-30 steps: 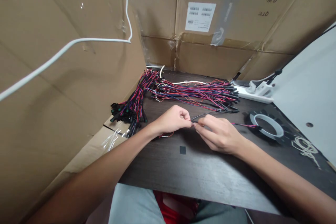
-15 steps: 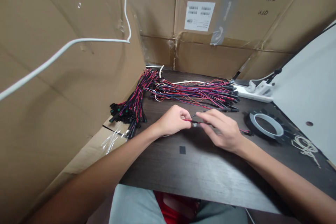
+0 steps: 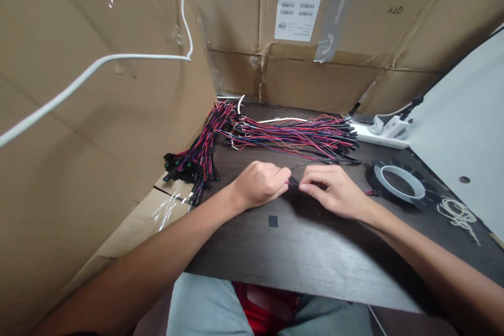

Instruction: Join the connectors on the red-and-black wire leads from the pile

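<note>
My left hand (image 3: 263,185) is closed around a thin red and black wire harness (image 3: 287,182), most of it hidden in the fingers. Just to the right, my right hand (image 3: 333,189) pinches thumb against fingers beside a small dark bit between the hands; what it grips is too small to make out. Beyond my right wrist, a pink-and-black wire end (image 3: 370,192) shows on the table. A thin black cable (image 3: 305,164) runs behind the fingertips. Below the hands, a small black tape square (image 3: 273,221) lies flat on the dark table (image 3: 252,252).
Behind the hands lies a long bundle of red and black wires (image 3: 295,139); another bundle with black connectors (image 3: 197,157) sits at left. To the right are a tape roll (image 3: 399,181), coiled pale string (image 3: 457,213) and a white power strip (image 3: 380,136). Cardboard (image 3: 318,79) walls the back.
My right hand's fingers, stretched over the wires before, have closed into a pinch. My left hand has turned knuckles-up around the harness. The view has shifted slightly.
</note>
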